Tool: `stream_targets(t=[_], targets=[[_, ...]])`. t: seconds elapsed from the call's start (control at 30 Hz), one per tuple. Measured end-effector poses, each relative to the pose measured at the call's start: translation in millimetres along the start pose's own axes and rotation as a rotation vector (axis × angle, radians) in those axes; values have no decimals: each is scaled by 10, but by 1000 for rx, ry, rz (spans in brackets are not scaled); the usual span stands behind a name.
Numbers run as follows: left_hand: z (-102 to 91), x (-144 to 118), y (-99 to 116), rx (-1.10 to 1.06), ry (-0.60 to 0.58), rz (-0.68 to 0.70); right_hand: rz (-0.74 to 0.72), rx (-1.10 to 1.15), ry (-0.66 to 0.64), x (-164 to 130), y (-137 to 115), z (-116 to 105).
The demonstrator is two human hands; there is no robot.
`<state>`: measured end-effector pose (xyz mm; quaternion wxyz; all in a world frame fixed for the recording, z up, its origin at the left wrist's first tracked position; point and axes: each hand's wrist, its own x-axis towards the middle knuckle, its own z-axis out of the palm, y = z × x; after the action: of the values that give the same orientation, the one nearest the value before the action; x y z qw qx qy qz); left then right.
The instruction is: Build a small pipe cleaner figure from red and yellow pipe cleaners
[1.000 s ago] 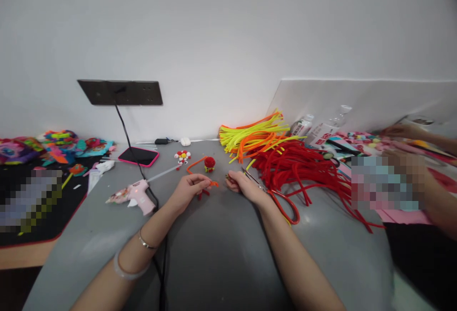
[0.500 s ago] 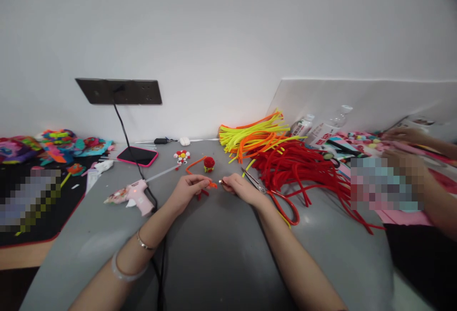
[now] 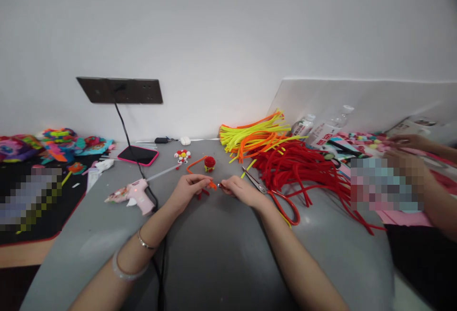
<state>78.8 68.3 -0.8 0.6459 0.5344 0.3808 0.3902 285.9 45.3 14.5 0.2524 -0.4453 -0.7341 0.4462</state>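
My left hand (image 3: 186, 190) pinches an orange pipe cleaner (image 3: 195, 163) that loops back across the grey table (image 3: 221, 254) toward a small red and yellow pipe-cleaner figure (image 3: 209, 163). A short red piece lies under my left fingers. My right hand (image 3: 240, 189) holds a small dark, shiny object at its fingertips, right against the orange end; what it is cannot be made out. Red-handled scissors (image 3: 282, 204) lie just right of my right wrist.
A pink glue gun (image 3: 134, 194) with a black cord lies to the left, a phone (image 3: 138, 155) behind it. Piles of red pipe cleaners (image 3: 303, 168) and yellow pipe cleaners (image 3: 250, 135) sit right of centre. Another person's hands (image 3: 410, 163) work at the far right.
My right hand has moved left, bringing its small object up to the orange pipe cleaner's end at my left fingers. The other person's hands have shifted slightly.
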Motion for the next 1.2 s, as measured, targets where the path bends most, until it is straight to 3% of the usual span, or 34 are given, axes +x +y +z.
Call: stream_targets(t=[0.13, 0.33, 0.8, 1.2], targets=[[-1, 3, 2, 7, 8, 3, 10, 9, 11, -22, -14, 4], [1, 1, -6, -14, 18, -4, -20, 213, 79, -44, 96, 14], [11, 13, 31, -95, 42, 41, 88, 573, 150, -4, 102, 84], [67, 4, 148, -124, 73, 17, 61, 322, 336, 52, 12, 280]])
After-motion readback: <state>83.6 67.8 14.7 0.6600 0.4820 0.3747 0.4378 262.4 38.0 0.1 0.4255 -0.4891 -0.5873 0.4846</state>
